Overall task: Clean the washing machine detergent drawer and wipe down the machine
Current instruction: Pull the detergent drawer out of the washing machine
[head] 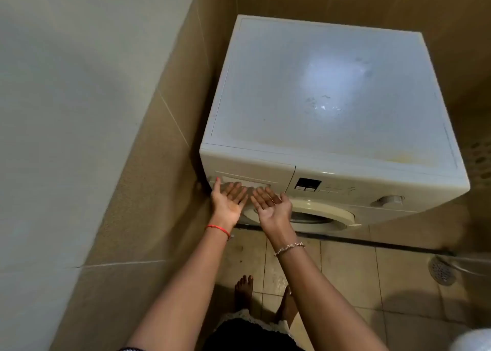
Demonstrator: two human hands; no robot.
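Left hand (230, 201), right hand (271, 205), at detergent drawer (252, 178)

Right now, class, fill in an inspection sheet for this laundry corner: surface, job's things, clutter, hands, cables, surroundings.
Surface: washing machine top, smudged, yellowish staining near its front edge.
Job's things: detergent drawer, upper left of the front, looks shut; no cloth seen.
Clutter: nothing seen.
Hands: left hand and right hand palm-up, fingers straight, tips at the drawer front, holding nothing.
Cables: nothing seen.
Surroundings: tiled walls left and behind; tiled floor with a floor drain at right.
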